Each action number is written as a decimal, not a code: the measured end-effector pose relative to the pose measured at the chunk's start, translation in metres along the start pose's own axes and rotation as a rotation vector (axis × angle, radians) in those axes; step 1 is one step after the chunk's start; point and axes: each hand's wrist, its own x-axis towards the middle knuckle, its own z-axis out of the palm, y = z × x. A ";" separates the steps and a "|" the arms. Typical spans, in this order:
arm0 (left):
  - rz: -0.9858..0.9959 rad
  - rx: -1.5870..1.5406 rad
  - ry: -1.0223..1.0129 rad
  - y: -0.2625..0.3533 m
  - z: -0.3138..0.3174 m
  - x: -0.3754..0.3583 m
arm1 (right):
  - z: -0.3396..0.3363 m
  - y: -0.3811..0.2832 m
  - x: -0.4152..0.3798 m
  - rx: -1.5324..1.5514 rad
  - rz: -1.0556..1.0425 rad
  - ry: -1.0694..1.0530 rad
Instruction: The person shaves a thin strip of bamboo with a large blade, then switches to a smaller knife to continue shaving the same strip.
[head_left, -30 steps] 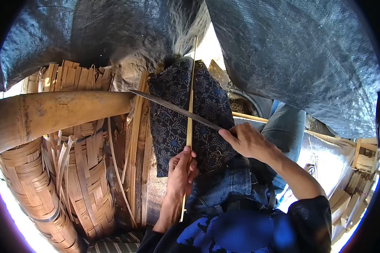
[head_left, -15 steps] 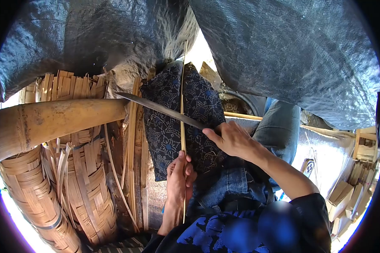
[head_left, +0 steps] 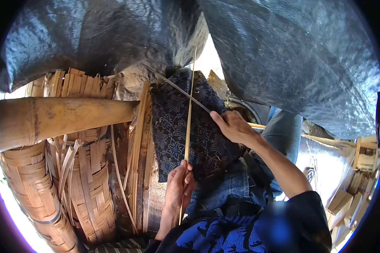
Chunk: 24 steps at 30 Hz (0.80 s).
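Observation:
Pinched in my left hand (head_left: pixel 180 183) is a long thin bamboo strip (head_left: pixel 188 135), its narrow far end pointing away from me and its near end running back toward my shirt. My right hand (head_left: pixel 236 127) is wrapped round the handle of a long knife (head_left: pixel 183 92); the handle itself is hidden in the fist. The blade slants up to the left and crosses the strip in its far part, seen nearly edge-on. Beneath both lies a dark patterned cloth (head_left: pixel 173 122) spread over my leg.
A thick bamboo pole (head_left: pixel 71 117) juts in from the left above rolled woven bamboo mats (head_left: pixel 90 181). Split bamboo lengths (head_left: pixel 139 156) stand beside the cloth. Dark plastic sheeting (head_left: pixel 291 55) hangs ahead. Wood pieces (head_left: pixel 346 202) lie at the far right.
My right hand and the knife have moved farther along the strip, away from my left hand, and the blade has turned more edge-on. The view has shifted slightly.

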 end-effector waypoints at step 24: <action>0.024 0.049 0.024 -0.014 0.001 -0.009 | 0.016 0.009 -0.025 -0.010 0.065 0.008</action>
